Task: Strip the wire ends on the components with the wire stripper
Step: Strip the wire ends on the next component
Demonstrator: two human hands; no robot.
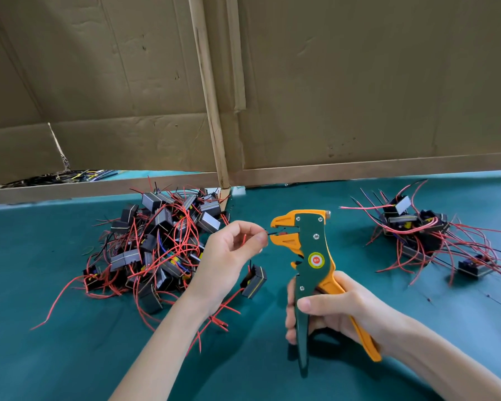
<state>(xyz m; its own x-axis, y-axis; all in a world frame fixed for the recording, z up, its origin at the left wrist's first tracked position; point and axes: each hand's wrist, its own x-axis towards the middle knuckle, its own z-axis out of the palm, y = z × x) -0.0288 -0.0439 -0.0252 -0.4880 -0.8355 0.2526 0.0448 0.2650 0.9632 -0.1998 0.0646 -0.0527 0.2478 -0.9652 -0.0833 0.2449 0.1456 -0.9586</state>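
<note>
One wire stripper [313, 247], one dangling component [253, 280], two component heaps [159, 235] [417, 227].

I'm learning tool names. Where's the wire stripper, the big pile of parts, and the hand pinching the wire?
wire stripper [311, 241]: head view, on its green body.
big pile of parts [156, 244]: head view, on its tangled middle.
left hand [227, 257]: head view, on the palm.

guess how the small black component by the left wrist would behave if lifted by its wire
Probably light: it looks small beside the left hand, which pinches a thin black wire. The component would likely dangle and swing, since its red lead curves loosely, looking floppy.
</note>
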